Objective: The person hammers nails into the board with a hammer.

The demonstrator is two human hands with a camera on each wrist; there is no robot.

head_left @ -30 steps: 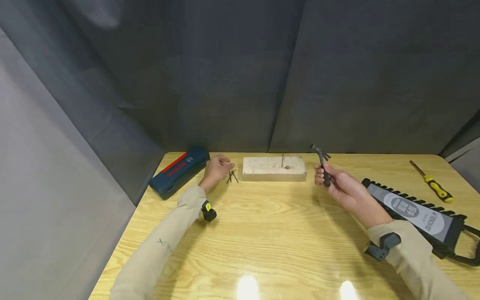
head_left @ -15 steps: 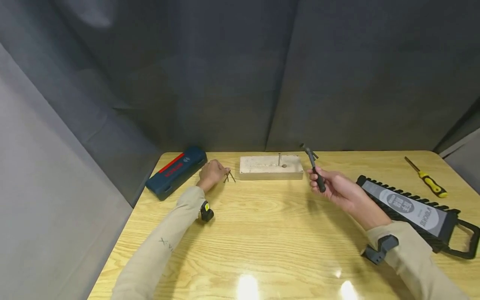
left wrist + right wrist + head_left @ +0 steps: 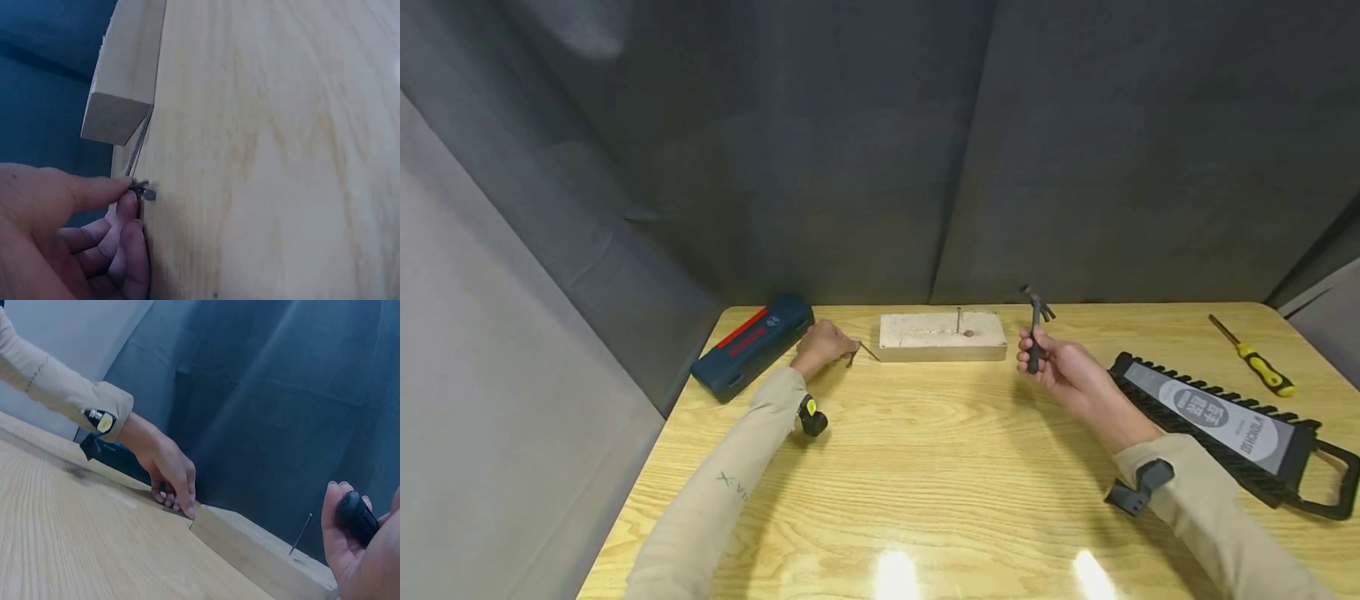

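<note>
Since a moment ago, the hammer [image 3: 1035, 325] has turned from a leftward slant to nearly upright, and one of the loose nails [image 3: 139, 144] has swung round to point at the wooden block [image 3: 917, 331]. That nail lies low over the bench [image 3: 910, 467], its far end at the block's lower near-left corner; whether it touches cannot be told. At the other end, the left hand [image 3: 823, 343] pinches the nails between thumb and forefinger, beside their heads. The right hand [image 3: 1063, 367] has its fingers curled round the hammer's dark handle, raised just right of the block. Another nail [image 3: 958, 321] stands upright from the block's top, toward its right side. A blue case [image 3: 752, 348] lies left of the left hand; a black holder [image 3: 1213, 417] and a yellow screwdriver [image 3: 1266, 368] lie to the right. With so thin a hold and the nails bunched together, one could slip or roll away, or a second could come up with it. A low swing of the hammer might knock the standing nail askew.
</note>
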